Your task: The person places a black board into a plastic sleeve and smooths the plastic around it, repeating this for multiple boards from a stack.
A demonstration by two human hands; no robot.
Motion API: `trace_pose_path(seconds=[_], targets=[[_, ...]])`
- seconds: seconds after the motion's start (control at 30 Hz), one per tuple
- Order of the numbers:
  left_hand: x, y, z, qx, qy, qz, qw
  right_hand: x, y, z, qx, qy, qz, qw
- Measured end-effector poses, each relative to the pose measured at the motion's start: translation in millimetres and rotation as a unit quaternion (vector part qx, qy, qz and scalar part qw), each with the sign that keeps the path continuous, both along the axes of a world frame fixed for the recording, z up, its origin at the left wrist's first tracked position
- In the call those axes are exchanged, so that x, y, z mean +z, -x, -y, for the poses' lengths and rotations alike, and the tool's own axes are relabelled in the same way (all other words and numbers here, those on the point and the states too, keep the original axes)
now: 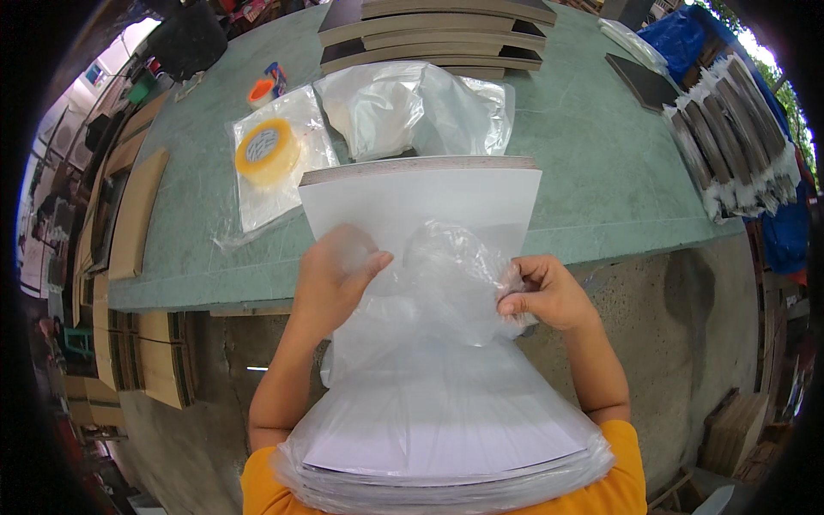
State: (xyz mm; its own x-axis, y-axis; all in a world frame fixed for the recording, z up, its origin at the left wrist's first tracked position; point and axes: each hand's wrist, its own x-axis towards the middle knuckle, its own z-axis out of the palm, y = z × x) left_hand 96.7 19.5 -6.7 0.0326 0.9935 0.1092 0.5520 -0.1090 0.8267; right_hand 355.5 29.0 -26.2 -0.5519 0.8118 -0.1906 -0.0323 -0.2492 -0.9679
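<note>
A stack of white boards [468, 193] with brownish edges leans between the table edge and my body. A clear plastic bag [446, 360] covers its lower part down to my lap, and the bag's crumpled mouth lies over the middle of the boards. My right hand [549, 292] pinches the gathered plastic at the right side of that mouth. On the left, my left hand [339, 275] is against the boards by the bag's edge, its thumb pointing right. Its fingers are blurred and partly hidden.
On the green table [592, 172] are a roll of tape [266, 150] on flat plastic bags [279, 202], crumpled plastic [412, 107], an orange tape roll [260, 93] and stacked dark boards [438, 39]. Wrapped bundles [730, 129] stand at the right. Cardboard [137, 215] lines the left edge.
</note>
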Motion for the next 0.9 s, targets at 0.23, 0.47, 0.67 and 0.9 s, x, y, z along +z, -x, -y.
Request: trace_pose_path(seconds=[0.23, 0.47, 0.67, 0.9], targets=[[-3.2, -49.1, 16.6, -0.183, 0.131, 0.16, 0.961, -22.9, 35.1, 2.9, -0.033, 0.113, -0.143, 0.983], [-3.2, -33.3, 15.8, -0.239, 0.035, 0.167, 0.956, -6.1, 35.9, 2.3, -0.013, 0.094, -0.139, 0.986], [-13.9, 69.3, 9.8, 0.129, 0.204, 0.117, 0.963, -5.1, -4.3, -6.5, -0.016, 0.078, -0.376, 0.923], [16.8, -0.3, 13.0, -0.236, 0.004, 0.003, 0.972, 11.3, 63.7, -3.4, 0.007, -0.156, 0.037, 0.987]])
